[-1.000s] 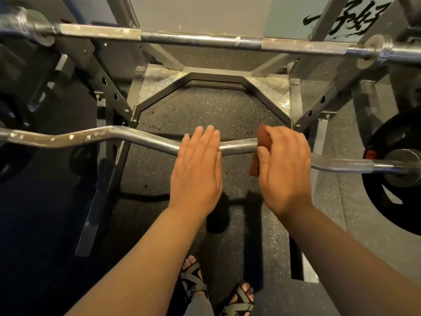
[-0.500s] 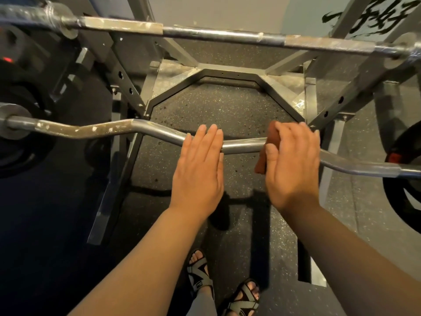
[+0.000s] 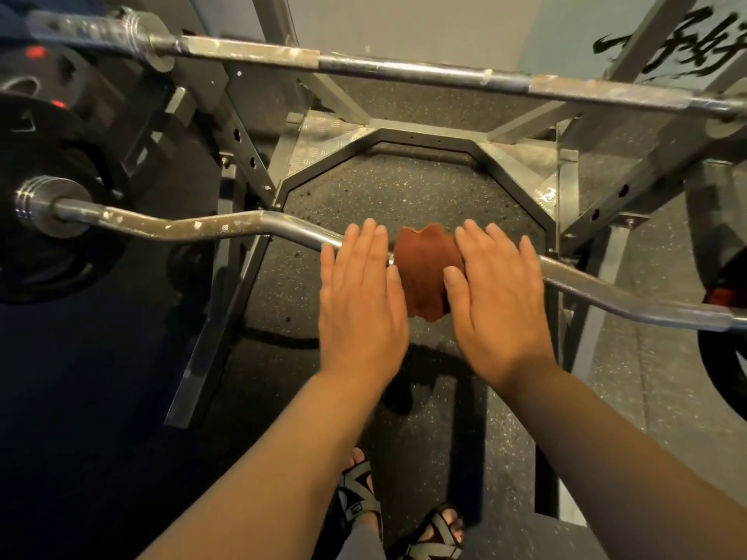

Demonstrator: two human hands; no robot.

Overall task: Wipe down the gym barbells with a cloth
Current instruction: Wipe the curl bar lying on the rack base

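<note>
Cloth (image 3: 424,268), rust-brown and crumpled, is draped over the middle of the bent curl bar (image 3: 226,230), between the two hands. It hides the steel under it, and its right part disappears beneath the right hand (image 3: 499,305). That hand lies flat over cloth and bar, fingers straight, thumb pressed onto the fabric; how much cloth sits under the palm cannot be seen. The left hand (image 3: 361,305) rests just beside the cloth, flat and unclenched, fingers straight across the bar, its outline slightly blurred. The bar's left end runs into a dark weight plate (image 3: 60,252); its right end is cut off by the picture's edge. Farther off, a straight barbell (image 3: 404,72) lies across the rack (image 3: 428,141), its right end leaving the view. Sandalled feet (image 3: 357,495) show at the bottom, one partly cut off, on the speckled floor (image 3: 404,187).
</note>
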